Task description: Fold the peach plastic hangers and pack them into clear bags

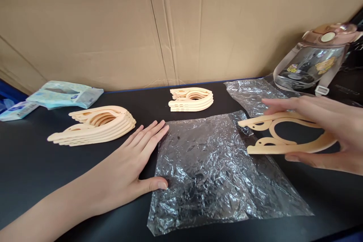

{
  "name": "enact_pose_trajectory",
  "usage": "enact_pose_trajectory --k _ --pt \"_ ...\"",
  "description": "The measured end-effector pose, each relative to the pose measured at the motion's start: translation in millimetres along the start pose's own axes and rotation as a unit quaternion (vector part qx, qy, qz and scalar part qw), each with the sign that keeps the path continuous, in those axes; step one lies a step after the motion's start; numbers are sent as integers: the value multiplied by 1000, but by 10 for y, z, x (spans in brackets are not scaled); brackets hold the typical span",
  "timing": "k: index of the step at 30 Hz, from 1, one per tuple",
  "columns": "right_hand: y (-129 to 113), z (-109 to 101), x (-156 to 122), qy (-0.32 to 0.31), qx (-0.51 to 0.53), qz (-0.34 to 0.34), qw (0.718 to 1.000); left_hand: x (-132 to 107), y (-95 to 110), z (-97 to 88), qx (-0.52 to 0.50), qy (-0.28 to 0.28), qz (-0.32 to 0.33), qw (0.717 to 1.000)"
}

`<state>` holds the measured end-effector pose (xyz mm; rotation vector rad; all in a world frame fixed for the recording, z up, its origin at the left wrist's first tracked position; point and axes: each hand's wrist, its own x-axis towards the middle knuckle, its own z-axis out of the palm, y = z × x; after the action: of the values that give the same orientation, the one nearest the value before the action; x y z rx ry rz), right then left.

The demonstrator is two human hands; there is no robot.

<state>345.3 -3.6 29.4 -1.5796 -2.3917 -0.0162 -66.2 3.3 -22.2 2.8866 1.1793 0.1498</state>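
Observation:
My left hand (136, 160) lies flat, fingers spread, at the left edge of a crinkled clear plastic bag (204, 166) on the black table. Between the thumb and fingers of my right hand (334, 132) is a cream folding hanger (289, 151), folded, held above the bag's right side. Left of the bag, just past my left fingertips, rests a stack of the same folded hangers (96, 132). A smaller stack of folded hangers (191, 104) sits behind the bag. Part of the held hanger's curved end is covered by my right hand.
At the back right stands a clear bottle (309, 64) with a brown lid and strap. Another clear plastic bag (252, 92) lies in front of it. A light-blue tissue pack (65, 94) is at the back left. A cardboard wall (113, 26) rises behind the table (31, 166).

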Motion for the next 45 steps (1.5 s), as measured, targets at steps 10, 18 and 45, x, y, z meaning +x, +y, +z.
enact_pose_trajectory --k 10,18,45 --pt "-209 288 303 -60 56 -111 990 -4 -5 8 1 8 0 1000" --pt "-360 481 384 -85 89 -98 988 0 -2 7 -6 -2 -6 1000" --pt "-310 413 458 -111 92 -80 986 -5 12 -5 4 -20 -11 1000"
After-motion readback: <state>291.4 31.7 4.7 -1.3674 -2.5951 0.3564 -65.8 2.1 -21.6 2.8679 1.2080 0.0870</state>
